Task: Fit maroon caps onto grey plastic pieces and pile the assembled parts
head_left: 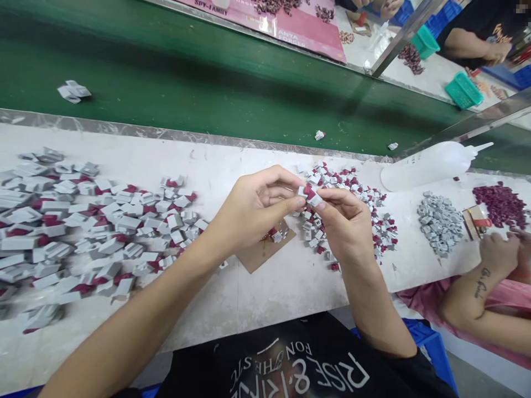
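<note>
Between my two hands, above the white table, is a small grey-and-maroon plastic piece (309, 193). My left hand (265, 204) pinches its left side between thumb and fingertips. The thumb and index finger of my right hand (344, 218) close on its right side. Below my hands lies a piece of brown cardboard (265, 255) with a small shiny piece on it, partly hidden. Behind my right hand spreads a pile of small grey-and-maroon pieces (321, 176). Larger grey blocks with maroon parts (99, 221) cover the table to the left.
A white squeeze bottle (431, 165) lies on its side at the right. Beyond it are a pile of grey parts (440, 224) and a maroon pile (500, 204), near a co-worker's hands (500, 254). A green belt (207, 83) with a few stray pieces runs behind the table.
</note>
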{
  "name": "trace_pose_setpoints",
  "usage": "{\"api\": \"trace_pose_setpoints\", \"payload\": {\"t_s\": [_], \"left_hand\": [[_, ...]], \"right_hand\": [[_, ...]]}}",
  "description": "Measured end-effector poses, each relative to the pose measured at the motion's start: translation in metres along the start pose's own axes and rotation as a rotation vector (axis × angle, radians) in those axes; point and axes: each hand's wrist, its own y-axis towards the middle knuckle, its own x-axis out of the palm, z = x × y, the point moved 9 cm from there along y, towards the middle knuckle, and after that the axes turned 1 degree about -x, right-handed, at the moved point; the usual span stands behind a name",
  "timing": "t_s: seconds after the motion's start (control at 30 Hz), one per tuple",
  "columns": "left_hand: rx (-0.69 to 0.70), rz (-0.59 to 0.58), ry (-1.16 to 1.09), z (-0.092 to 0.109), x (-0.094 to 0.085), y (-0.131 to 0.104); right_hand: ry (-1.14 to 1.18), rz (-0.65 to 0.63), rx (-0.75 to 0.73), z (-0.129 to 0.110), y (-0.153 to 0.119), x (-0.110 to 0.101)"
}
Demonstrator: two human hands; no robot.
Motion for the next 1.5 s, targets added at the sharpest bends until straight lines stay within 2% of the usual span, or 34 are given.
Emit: {"api": "trace_pose_setpoints", "payload": {"t_s": [0.13,0.23,0.37,0.43,0.47,0.6,0.7,0.8,0.93,1.03,1.13,1.2,1.27,1.37,1.43,1.5], "left_hand": [[0.028,-0.015,0.085,0.007,-0.004,0.004],[0.009,-0.04,0.126,0.006,-0.011,0.012],[-0.029,-0.066,0.314,-0.007,-0.03,0.031],[-0.009,0.01,0.506,-0.01,-0.048,0.046],[-0.004,0.074,0.585,-0.011,-0.059,0.053],[-0.063,0.324,0.689,-0.018,-0.101,0.085],[-0.072,0.435,0.712,-0.022,-0.119,0.111],[-0.096,0.501,0.727,-0.025,-0.127,0.136],[-0.15,0.514,0.743,-0.031,-0.128,0.16],[-0.167,0.485,0.757,-0.037,-0.127,0.17],[-0.157,0.508,0.789,-0.036,-0.128,0.166],[-0.096,0.511,0.806,-0.026,-0.122,0.156],[0.04,0.381,0.766,-0.011,-0.1,0.142],[0.216,0.038,0.574,0.011,-0.05,0.11],[0.21,-0.038,0.469,0.019,-0.032,0.087],[0.175,-0.013,0.416,0.022,-0.025,0.067]], "right_hand": [[0.019,-0.033,-0.035,-0.005,0.003,0.005],[0.012,-0.047,-0.003,-0.002,0.011,0.008],[-0.115,-0.197,0.079,0.013,0.038,0.02],[-0.252,-0.243,0.068,0.02,0.066,0.021],[-0.34,-0.22,0.049,0.023,0.085,0.017],[-0.771,0.06,-0.048,0.027,0.164,-0.007],[-0.998,0.078,-0.061,0.038,0.205,0.005],[-0.997,0.006,-0.055,0.051,0.222,0.025],[-0.879,-0.044,-0.07,0.054,0.217,0.032],[-0.603,-0.072,-0.076,0.05,0.2,0.024],[-0.278,-0.067,-0.032,0.044,0.174,0.013],[-0.173,-0.072,0.018,0.04,0.156,0.01],[-0.099,-0.094,0.067,0.036,0.137,0.013],[-0.02,-0.131,0.09,0.025,0.112,0.02],[-0.014,-0.142,0.059,0.015,0.096,0.024],[-0.033,-0.129,0.015,0.006,0.081,0.026]]}}
